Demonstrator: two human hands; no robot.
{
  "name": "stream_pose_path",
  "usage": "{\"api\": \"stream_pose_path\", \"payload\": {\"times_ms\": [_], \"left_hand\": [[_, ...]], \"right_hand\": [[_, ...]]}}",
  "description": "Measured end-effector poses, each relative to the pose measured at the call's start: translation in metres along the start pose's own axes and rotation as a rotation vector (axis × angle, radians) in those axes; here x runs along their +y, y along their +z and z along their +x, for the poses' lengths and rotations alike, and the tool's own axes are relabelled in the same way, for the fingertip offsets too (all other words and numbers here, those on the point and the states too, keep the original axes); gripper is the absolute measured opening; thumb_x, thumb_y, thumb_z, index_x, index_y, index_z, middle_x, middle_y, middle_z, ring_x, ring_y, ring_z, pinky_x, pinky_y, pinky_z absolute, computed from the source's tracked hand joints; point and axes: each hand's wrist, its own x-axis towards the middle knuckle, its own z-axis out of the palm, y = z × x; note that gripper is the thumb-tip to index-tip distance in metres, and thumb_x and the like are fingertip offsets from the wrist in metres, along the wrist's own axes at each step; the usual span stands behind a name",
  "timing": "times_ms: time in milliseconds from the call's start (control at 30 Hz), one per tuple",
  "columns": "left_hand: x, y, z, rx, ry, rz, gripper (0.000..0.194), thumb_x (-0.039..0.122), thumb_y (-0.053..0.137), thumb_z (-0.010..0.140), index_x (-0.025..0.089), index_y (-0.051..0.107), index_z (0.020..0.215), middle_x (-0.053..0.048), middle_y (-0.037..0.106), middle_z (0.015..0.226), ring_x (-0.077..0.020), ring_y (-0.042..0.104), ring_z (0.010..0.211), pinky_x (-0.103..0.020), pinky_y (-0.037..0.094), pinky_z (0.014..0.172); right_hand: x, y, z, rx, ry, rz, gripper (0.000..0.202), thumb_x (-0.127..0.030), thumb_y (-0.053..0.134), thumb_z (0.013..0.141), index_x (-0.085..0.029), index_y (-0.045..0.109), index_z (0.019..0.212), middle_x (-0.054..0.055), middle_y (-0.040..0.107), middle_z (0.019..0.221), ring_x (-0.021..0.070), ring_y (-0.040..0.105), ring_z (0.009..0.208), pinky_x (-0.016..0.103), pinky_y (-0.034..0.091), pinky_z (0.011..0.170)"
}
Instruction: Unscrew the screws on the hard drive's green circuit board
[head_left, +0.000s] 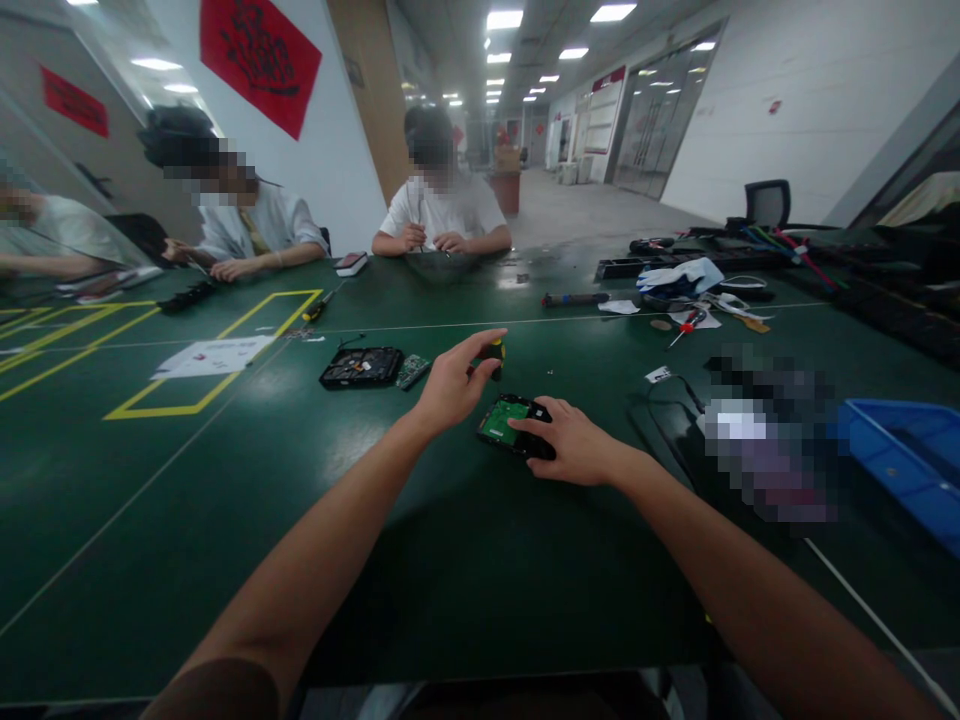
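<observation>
A black hard drive with a green circuit board [504, 420] lies on the green table [480, 570], in front of me. My right hand [574, 442] rests on its right part, fingers spread over the drive. Just above and left of the drive, my left hand [459, 380] is raised, its thumb and fingers round a short yellow and black screwdriver [495, 356]. Left of that hand are an opened black drive casing [363, 367] and a loose green circuit board [412, 372].
A blue bin [911, 460] stands at the right edge. Farther back are a dark screwdriver [576, 299], gloves [681, 277], a red screwdriver [688, 323] and cables. Paper [214, 357] lies left, near another yellow screwdriver [318, 306]. Several people sit across the table.
</observation>
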Motion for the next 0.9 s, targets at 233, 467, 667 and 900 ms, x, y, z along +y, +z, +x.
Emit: {"api": "stream_pose_path", "payload": {"times_ms": [233,467,667,900], "left_hand": [[-0.0026,-0.0014,-0.001,-0.056,0.005,-0.042,0.043,0.017,0.048,0.103,0.024,0.055,0.145,-0.008,0.069,0.128,-0.0105,0.069,0.073,-0.027,0.061,0.071],[-0.0004,-0.0013,0.0004,0.053,0.02,0.031,0.037,0.024,0.068,0.096,0.025,0.064,0.133,-0.006,0.071,0.114,-0.0171,0.068,0.095,-0.028,0.06,0.074],[0.0026,-0.0032,0.0009,0.052,0.026,0.056,0.038,0.021,0.066,0.097,0.024,0.063,0.135,-0.007,0.071,0.116,-0.0176,0.069,0.098,-0.029,0.061,0.076],[0.0015,-0.0007,0.0,0.131,-0.026,0.06,0.034,0.029,0.078,0.089,0.02,0.067,0.12,-0.007,0.07,0.111,-0.0179,0.07,0.093,-0.027,0.061,0.072]], "right_hand": [[0.0009,0.0023,0.0007,0.014,-0.008,-0.006,0.075,-0.055,0.069,0.086,-0.037,0.047,0.155,0.015,0.035,0.158,0.0437,0.037,0.142,0.063,0.034,0.112],[0.002,0.0026,0.0008,0.014,-0.017,-0.002,0.074,-0.056,0.069,0.087,-0.038,0.047,0.155,0.014,0.036,0.157,0.0434,0.039,0.141,0.063,0.035,0.112],[0.0006,0.0002,0.0,0.012,-0.011,0.003,0.074,-0.056,0.068,0.087,-0.036,0.047,0.155,0.015,0.034,0.158,0.0439,0.037,0.142,0.063,0.034,0.112],[0.0002,-0.0008,-0.0002,-0.002,-0.002,0.006,0.074,-0.057,0.067,0.087,-0.037,0.047,0.155,0.014,0.033,0.158,0.0441,0.038,0.141,0.062,0.035,0.112]]}}
